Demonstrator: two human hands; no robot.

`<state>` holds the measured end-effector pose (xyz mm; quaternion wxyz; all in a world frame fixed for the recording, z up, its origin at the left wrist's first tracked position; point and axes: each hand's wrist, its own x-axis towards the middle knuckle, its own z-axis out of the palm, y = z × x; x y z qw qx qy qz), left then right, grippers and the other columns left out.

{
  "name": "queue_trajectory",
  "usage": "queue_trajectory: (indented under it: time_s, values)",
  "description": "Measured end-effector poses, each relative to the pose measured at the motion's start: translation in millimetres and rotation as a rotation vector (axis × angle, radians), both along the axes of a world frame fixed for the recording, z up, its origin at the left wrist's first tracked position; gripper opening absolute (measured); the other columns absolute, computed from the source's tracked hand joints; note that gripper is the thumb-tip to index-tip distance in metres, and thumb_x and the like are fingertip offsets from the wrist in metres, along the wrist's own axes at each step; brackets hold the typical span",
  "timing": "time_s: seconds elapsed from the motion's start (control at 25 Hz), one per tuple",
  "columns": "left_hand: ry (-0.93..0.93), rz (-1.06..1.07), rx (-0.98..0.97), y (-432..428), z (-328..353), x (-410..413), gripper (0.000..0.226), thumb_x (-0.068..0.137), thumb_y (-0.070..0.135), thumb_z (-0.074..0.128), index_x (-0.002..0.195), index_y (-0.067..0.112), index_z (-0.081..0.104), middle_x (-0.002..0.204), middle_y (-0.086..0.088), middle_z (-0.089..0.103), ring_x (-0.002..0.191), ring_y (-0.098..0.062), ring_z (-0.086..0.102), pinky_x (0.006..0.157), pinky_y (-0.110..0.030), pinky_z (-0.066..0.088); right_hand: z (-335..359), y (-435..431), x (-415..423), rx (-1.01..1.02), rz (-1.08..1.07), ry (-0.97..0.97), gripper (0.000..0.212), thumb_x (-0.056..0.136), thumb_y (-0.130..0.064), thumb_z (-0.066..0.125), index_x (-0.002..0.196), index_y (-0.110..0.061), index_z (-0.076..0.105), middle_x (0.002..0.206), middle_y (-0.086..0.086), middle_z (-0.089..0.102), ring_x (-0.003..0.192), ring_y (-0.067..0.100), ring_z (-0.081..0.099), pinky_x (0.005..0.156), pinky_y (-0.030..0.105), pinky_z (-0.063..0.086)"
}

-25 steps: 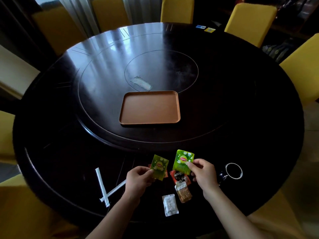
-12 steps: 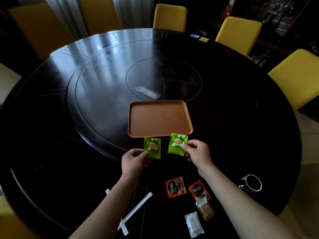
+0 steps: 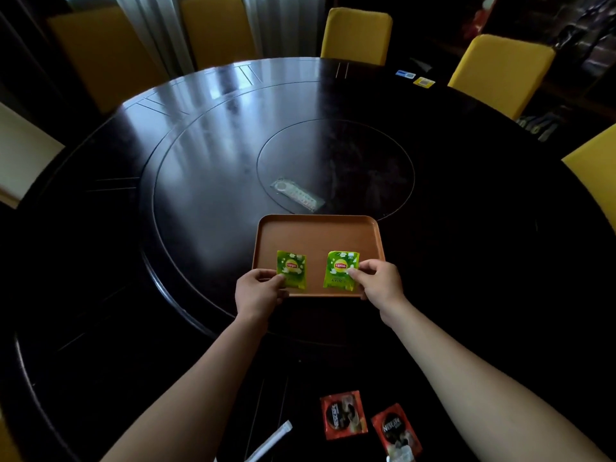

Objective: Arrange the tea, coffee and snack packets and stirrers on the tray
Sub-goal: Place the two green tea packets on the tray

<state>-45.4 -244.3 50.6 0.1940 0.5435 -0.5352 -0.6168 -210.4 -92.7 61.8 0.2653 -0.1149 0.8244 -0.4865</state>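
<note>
Two tea packets: green Lipton sachets were side by side over the tray's near half, with a gap between the left tea packet point(image 3: 291, 269) and the right tea packet point(image 3: 340, 270); whether they lay flat on its floor could not be told.
Tray point(image 3: 316, 219): orange-brown, rectangular and raised-rimmed, it sat on the table's inner disc, and its contents were those two green packets.
Left hand point(image 3: 256, 291): its fingers were curled, pinching the left tea packet's near-left edge at the tray's near-left corner.
Right hand point(image 3: 380, 283): its thumb and fingertips pinched the right tea packet's right edge, over the tray's near-right corner.
Coffee: the left coffee sachet point(image 3: 343, 414) and right coffee sachet point(image 3: 396, 430), both red Nescafé, lay close together on the table's near edge, well apart from the tray.
Stirrer point(image 3: 271, 440): white-wrapped, it lay left of the red sachets, outside the tray.
Clear packet point(image 3: 296, 195): it lay just beyond the tray's far rim.
Table point(image 3: 200, 161): round, dark and glossy, it was ringed by yellow chairs point(image 3: 356, 35).
</note>
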Motion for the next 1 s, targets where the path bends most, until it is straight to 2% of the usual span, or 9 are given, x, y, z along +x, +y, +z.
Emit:
queue_trajectory:
  time_s: [0.16,0.24,0.36,0.44,0.52,0.64,0.76,0.92,1.0]
  values:
    - [-0.072,0.016,-0.041,-22.6,-8.8,-20.9,0.011,0.086,0.012,0.074,0.092,0.005,0.068,0.081,-0.015,0.075,0.059,-0.023,0.073,0.055,-0.034,0.056,-10.7,-26.1,-25.3,0.015,0.018,-0.002,0.009,0.084,-0.016,0.075,0.084,-0.007,0.07,0.069,0.002,0.064,0.056,0.015,0.053,0.052,0.029,0.043]
    - [-0.16,0.005,-0.094,-35.3,-13.7,-31.0,0.009,0.084,0.014,0.074,0.089,0.008,0.069,0.075,-0.009,0.075,0.057,-0.021,0.073,0.063,-0.041,0.062,-19.4,-42.1,-34.0,0.049,0.033,-0.003,0.009,0.082,-0.017,0.077,0.082,-0.011,0.069,0.069,0.004,0.064,0.054,0.016,0.053,0.052,0.031,0.045]
    - [-0.336,-0.084,-0.245,-48.2,-11.8,-40.8,0.015,0.079,0.027,0.076,0.091,0.019,0.072,0.085,-0.001,0.077,0.078,-0.022,0.075,0.081,-0.042,0.061,-29.3,-63.0,-40.6,0.139,0.048,-0.009,0.015,0.084,-0.019,0.075,0.093,-0.01,0.067,0.081,0.006,0.066,0.059,0.022,0.061,0.059,0.038,0.055]
    - [-0.521,-0.206,-0.426,-45.1,-6.2,-38.2,0.033,0.081,0.037,0.074,0.109,0.021,0.072,0.102,-0.001,0.076,0.097,-0.026,0.071,0.082,-0.036,0.056,-33.2,-63.9,-41.2,0.222,0.081,0.136,0.029,0.083,-0.022,0.077,0.106,-0.007,0.067,0.092,0.008,0.064,0.078,0.029,0.066,0.073,0.04,0.057]
    - [-0.692,-0.39,-0.728,-42.6,-5.7,-31.9,0.035,0.082,0.041,0.072,0.113,0.025,0.069,0.107,-0.002,0.071,0.101,-0.027,0.066,0.075,-0.038,0.054,-34.6,-57.4,-40.0,0.342,0.178,0.345,0.043,0.081,-0.027,0.078,0.118,-0.009,0.065,0.107,0.009,0.063,0.098,0.028,0.063,0.087,0.034,0.05]
    - [-0.612,-0.722,-1.046,-48.2,-17.0,-28.2,0.042,0.077,0.036,0.077,0.117,0.027,0.069,0.118,-0.008,0.063,0.108,-0.031,0.062,0.077,-0.04,0.053,-34.9,-51.3,-32.1,0.448,0.41,0.49,0.052,0.082,-0.035,0.076,0.128,-0.017,0.061,0.117,0.007,0.058,0.105,0.027,0.06,0.09,0.033,0.047]
    - [-0.578,-0.935,-1.077,-59.2,-29.4,-39.5,0.046,0.075,0.035,0.079,0.119,0.026,0.07,0.132,-0.012,0.062,0.126,-0.036,0.056,0.091,-0.045,0.05,-37.5,-59.5,-28.1,0.484,0.488,0.571,0.049,0.083,-0.039,0.073,0.127,-0.02,0.063,0.116,0.006,0.055,0.106,0.029,0.057,0.09,0.035,0.046]
    - [-0.631,-0.925,-1.136,-70.2,-32.5,-51.2,0.033,0.074,0.033,0.078,0.106,0.025,0.074,0.109,-0.011,0.067,0.098,-0.036,0.063,0.073,-0.042,0.051,-39.1,-77.7,-28.3,0.476,0.502,0.615,0.042,0.083,-0.042,0.071,0.12,-0.023,0.066,0.115,0.005,0.054,0.109,0.027,0.054,0.088,0.037,0.049]
    - [-0.618,-0.886,-1.135,-79.1,-32.4,-56.7,0.031,0.076,0.029,0.077,0.107,0.024,0.074,0.107,-0.011,0.066,0.095,-0.036,0.062,0.073,-0.043,0.05,-39.7,-88.4,-31.3,0.474,0.507,0.618,0.041,0.083,-0.044,0.07,0.12,-0.025,0.066,0.115,0.004,0.054,0.11,0.026,0.053,0.087,0.037,0.05]
